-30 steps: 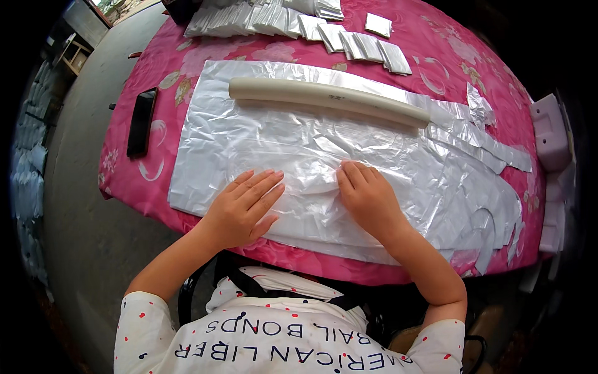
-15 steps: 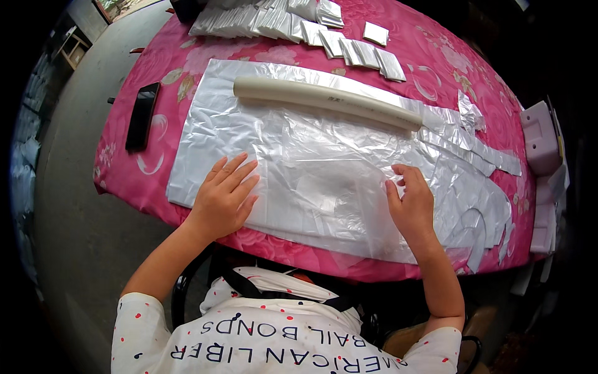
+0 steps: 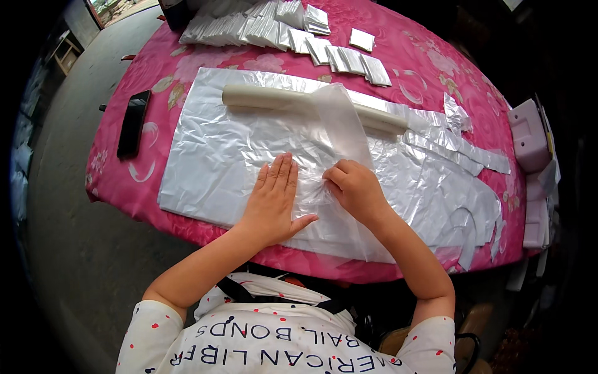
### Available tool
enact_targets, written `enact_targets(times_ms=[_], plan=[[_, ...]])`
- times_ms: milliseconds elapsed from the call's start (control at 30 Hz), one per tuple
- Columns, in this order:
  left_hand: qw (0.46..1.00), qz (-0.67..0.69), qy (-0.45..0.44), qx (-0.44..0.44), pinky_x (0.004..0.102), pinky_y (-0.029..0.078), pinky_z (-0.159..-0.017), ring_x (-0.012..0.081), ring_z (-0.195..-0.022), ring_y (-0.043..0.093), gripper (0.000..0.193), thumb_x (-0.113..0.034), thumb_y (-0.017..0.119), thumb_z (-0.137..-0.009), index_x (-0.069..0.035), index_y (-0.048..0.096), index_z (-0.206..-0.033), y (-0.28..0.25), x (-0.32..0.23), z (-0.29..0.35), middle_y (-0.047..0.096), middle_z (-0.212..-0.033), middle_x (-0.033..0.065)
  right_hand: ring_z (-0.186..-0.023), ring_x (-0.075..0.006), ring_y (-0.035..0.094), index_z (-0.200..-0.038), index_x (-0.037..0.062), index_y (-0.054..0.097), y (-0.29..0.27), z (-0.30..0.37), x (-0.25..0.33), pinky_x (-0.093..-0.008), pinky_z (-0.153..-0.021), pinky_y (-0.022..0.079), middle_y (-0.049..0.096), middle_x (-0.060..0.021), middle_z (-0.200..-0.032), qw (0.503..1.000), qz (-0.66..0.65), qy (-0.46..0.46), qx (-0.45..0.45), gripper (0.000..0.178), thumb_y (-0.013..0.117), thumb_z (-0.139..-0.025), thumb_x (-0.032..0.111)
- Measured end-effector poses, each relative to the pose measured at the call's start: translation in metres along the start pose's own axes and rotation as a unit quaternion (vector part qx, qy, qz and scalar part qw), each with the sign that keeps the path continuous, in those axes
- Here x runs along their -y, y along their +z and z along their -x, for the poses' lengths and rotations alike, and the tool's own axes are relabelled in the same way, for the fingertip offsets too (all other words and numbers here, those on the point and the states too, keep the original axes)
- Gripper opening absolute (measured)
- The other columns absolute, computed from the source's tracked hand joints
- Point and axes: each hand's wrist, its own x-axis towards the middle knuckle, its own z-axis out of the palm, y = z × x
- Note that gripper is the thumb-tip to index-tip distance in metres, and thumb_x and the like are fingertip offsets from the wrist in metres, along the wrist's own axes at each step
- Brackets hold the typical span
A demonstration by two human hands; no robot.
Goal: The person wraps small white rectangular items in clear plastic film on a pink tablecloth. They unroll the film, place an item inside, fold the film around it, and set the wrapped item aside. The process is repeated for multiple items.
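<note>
A stack of thin, whitish plastic bags [image 3: 205, 143] lies spread over the table in front of me. My left hand [image 3: 272, 196] rests flat on it, fingers stretched out and thumb apart. Just to its right, my right hand [image 3: 354, 187] pinches the top clear plastic bag [image 3: 344, 124] between thumb and fingers. Part of that bag rises in a fold and drapes over the middle of a long cream tube [image 3: 268, 97]. The tube lies across the far side of the stack. Small creases gather in the film at my right fingertips.
A pink floral cloth covers the table [image 3: 112, 193]. A black phone [image 3: 134, 124] lies at the left. Along the far edge sit several small folded plastic packets [image 3: 249, 26]. Loose plastic strips [image 3: 476, 156] trail off to the right, near a pale pink plastic container [image 3: 529, 137].
My left hand has slid right along the film. My right hand has moved left and closed on the top bag, part of which is now folded over the tube.
</note>
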Motion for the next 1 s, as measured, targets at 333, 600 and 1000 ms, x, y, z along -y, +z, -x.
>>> enact_targets(times_ms=[333,600,1000], plan=[[0.999,0.001,-0.008,0.036,0.0439,0.008,-0.112,0.034,-0.139,0.012,0.09,-0.053,0.053,-0.081,0.008,0.02,-0.139,-0.005,0.005,0.0,0.016,-0.147,0.0241,-0.073,-0.0051,0.054,-0.098,0.0034,0.059,-0.061,0.041,-0.085,-0.0181,-0.068,0.044,0.06,0.0013,-0.086,0.714,-0.554,0.303,-0.303,0.014,0.062,-0.088,0.012],[0.992,-0.039,0.038,0.112,0.0429,0.011,-0.112,0.0314,-0.139,0.013,0.087,-0.052,0.052,-0.082,0.005,0.02,-0.14,-0.028,0.043,0.003,0.015,-0.149,0.0199,-0.071,-0.008,0.053,-0.1,0.0063,0.059,-0.083,0.108,-0.16,-0.0213,-0.065,0.046,0.059,0.0006,-0.088,0.598,-0.643,0.292,-0.38,0.015,0.059,-0.089,0.017],[0.97,-0.079,0.143,0.181,0.0433,0.019,-0.111,0.0285,-0.136,0.025,0.078,-0.047,0.057,-0.079,-0.001,0.033,-0.137,-0.105,0.139,0.01,0.029,-0.145,0.0147,-0.073,-0.0102,0.055,-0.096,0.0078,0.06,-0.115,0.184,-0.229,-0.0242,-0.064,0.045,0.061,0.001,-0.085,0.571,-0.524,0.377,-0.506,0.015,0.063,-0.086,0.019]])
